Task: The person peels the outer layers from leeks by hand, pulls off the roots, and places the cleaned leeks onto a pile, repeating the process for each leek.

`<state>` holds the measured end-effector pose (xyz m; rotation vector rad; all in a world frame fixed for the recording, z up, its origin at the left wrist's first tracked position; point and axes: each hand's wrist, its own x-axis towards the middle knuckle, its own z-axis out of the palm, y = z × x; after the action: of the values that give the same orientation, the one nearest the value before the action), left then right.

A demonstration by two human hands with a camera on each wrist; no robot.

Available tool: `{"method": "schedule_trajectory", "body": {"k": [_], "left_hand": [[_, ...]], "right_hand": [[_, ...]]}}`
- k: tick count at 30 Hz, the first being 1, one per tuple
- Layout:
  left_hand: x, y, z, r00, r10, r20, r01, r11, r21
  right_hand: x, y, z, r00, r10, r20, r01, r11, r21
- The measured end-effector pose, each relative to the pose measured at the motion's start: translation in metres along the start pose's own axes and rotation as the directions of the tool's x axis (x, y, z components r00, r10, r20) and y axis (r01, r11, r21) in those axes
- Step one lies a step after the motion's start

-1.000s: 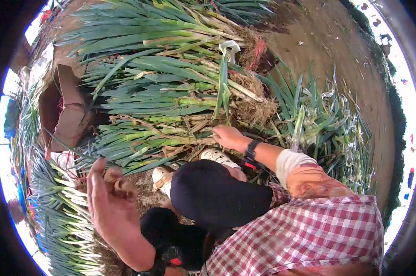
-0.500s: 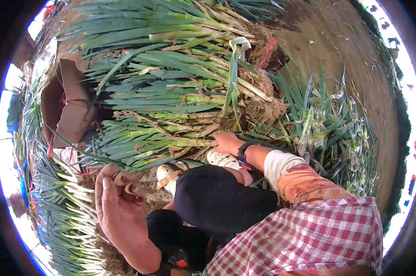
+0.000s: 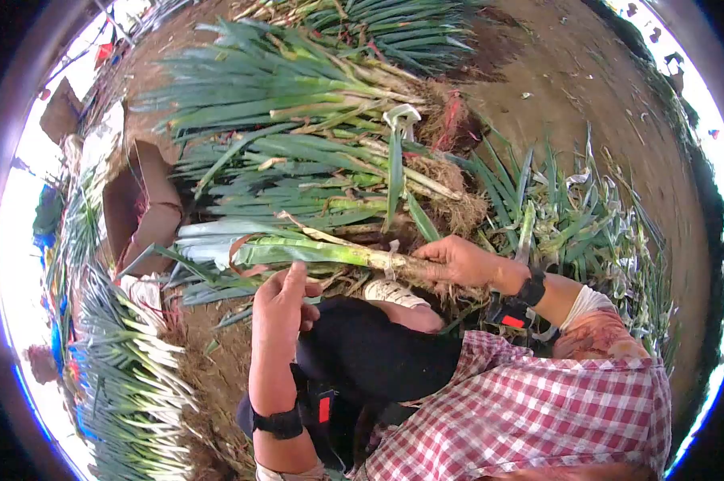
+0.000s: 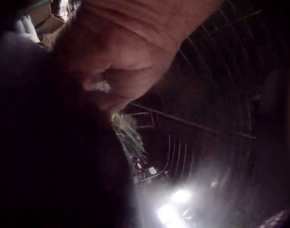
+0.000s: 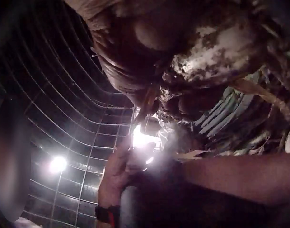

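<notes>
In the head view a long green onion (image 3: 346, 253) lies crosswise in front of the knees, leaves to the left and brownish root end to the right. My right hand (image 3: 470, 263) grips it near that root end. Just below its leafy part is my left hand (image 3: 278, 309), index finger raised beside the leaves and the other fingers loosely bent. The left wrist view is dark and shows mainly the back of the left hand (image 4: 130, 47). Close up in the right wrist view, the right hand (image 5: 130, 47) has dirt about its fingers.
Bundles of untrimmed green onions (image 3: 298, 104) lie beyond the hands, roots to the right. Stripped leaves (image 3: 570, 232) are heaped on the right. A cardboard box (image 3: 160, 192) stands at the left, above a row of white-stalked onions (image 3: 141, 345). A shoe (image 3: 394, 293) is below the held onion.
My right hand has lifted a green onion from the near bundle and drawn it toward the body. My left hand has moved right and up, close to its leaves.
</notes>
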<state>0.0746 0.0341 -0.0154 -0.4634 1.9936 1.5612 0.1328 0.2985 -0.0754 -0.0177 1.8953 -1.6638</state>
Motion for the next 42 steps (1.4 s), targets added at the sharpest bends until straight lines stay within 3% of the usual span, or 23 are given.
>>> {"method": "schedule_trajectory", "body": {"k": [4,7,8,9,11,14,16,19,21,23,26,28,29,30,31,32,33,35,37,39,40,41,42], "left_hand": [[0.007,0.012,0.044,0.995,-0.02,0.098,0.026,0.998,-0.055],[0.006,0.02,0.083,0.928,0.34,-0.155,-0.339,0.94,0.033],[0.01,0.025,0.092,0.796,0.561,-0.228,-0.547,0.828,0.129],[0.01,0.03,0.099,0.827,0.522,-0.21,-0.516,0.852,0.086],[0.002,0.045,0.116,0.742,0.628,-0.234,-0.667,0.726,-0.168],[-0.01,0.08,0.121,0.587,0.777,-0.226,-0.806,0.585,-0.083],[0.005,0.088,0.12,0.599,0.767,-0.23,-0.793,0.608,-0.037],[0.029,0.087,0.128,0.56,0.776,-0.29,-0.814,0.581,-0.018],[0.051,0.069,0.131,0.811,0.487,-0.323,-0.562,0.803,-0.197],[0.092,0.029,0.141,0.796,0.462,-0.391,-0.533,0.841,-0.093],[0.118,-0.012,0.15,0.876,0.224,-0.426,-0.312,0.938,-0.149],[0.149,-0.048,0.157,0.964,-0.145,-0.225,0.046,0.918,-0.394],[0.145,-0.057,0.165,0.994,-0.041,-0.102,0.0,0.929,-0.37],[0.138,-0.066,0.176,0.996,0.053,0.071,-0.033,0.966,-0.258],[0.125,-0.075,0.183,0.936,-0.104,0.337,0.178,0.964,-0.196],[0.11,-0.086,0.188,0.782,-0.258,0.567,0.361,0.929,-0.076],[0.094,-0.098,0.188,0.716,-0.051,0.696,-0.203,0.939,0.278],[0.098,-0.093,0.185,0.751,-0.028,0.66,-0.129,0.974,0.188],[0.108,-0.085,0.172,0.826,0.004,0.564,0.01,1.0,-0.021],[0.124,-0.071,0.155,0.896,0.019,0.444,0.109,0.959,-0.262],[0.13,-0.066,0.147,0.924,0.009,0.383,0.15,0.912,-0.383],[0.134,-0.063,0.14,0.947,-0.012,0.322,0.181,0.847,-0.5],[0.126,-0.045,0.129,0.936,0.12,0.332,0.188,0.626,-0.757]], "right_hand": [[-0.033,-0.008,0.011,0.995,-0.01,-0.101,0.022,0.993,0.119],[-0.055,-0.018,0.015,0.938,-0.122,-0.326,0.101,0.992,-0.082],[-0.062,-0.019,0.014,0.946,-0.09,-0.311,0.087,0.996,-0.024],[-0.068,-0.023,0.018,0.944,-0.088,-0.317,0.084,0.996,-0.026],[-0.078,-0.035,0.024,0.877,-0.253,-0.408,0.265,0.964,-0.026],[-0.07,-0.044,0.021,0.848,-0.27,-0.457,0.246,0.963,-0.111],[-0.059,-0.035,0.02,0.796,-0.357,-0.489,0.166,0.905,-0.392],[-0.061,-0.017,0.028,0.788,-0.264,-0.556,0.073,0.937,-0.341],[-0.063,0.021,0.034,0.78,-0.265,-0.567,0.05,0.93,-0.365],[-0.066,0.049,0.04,0.616,-0.443,-0.652,0.0,0.827,-0.562],[-0.07,0.048,0.045,0.676,-0.306,-0.671,0.002,0.911,-0.413],[-0.068,0.037,0.042,0.743,-0.05,-0.668,-0.097,0.979,-0.181],[-0.059,0.038,0.032,0.744,-0.049,-0.666,-0.1,0.978,-0.183],[-0.047,0.044,0.019,0.762,0.049,-0.645,0.07,0.985,0.157],[-0.037,0.044,0.008,0.794,0.131,-0.594,0.221,0.848,0.482],[-0.027,0.031,-0.002,0.781,0.198,-0.593,0.244,0.777,0.581],[-0.02,0.018,-0.014,0.768,0.266,-0.583,0.268,0.693,0.669],[-0.019,0.011,-0.031,0.817,0.25,-0.52,0.294,0.596,0.747],[-0.031,0.019,-0.038,0.93,0.057,-0.363,0.29,0.493,0.82],[-0.052,0.008,-0.027,0.962,0.166,-0.219,0.131,0.421,0.897],[-0.063,0.004,-0.021,0.971,0.155,-0.185,0.089,0.48,0.873],[-0.071,0.009,-0.017,0.977,0.182,-0.107,0.025,0.402,0.915],[-0.081,0.009,-0.014,0.982,0.175,-0.074,-0.006,0.416,0.909]]}}
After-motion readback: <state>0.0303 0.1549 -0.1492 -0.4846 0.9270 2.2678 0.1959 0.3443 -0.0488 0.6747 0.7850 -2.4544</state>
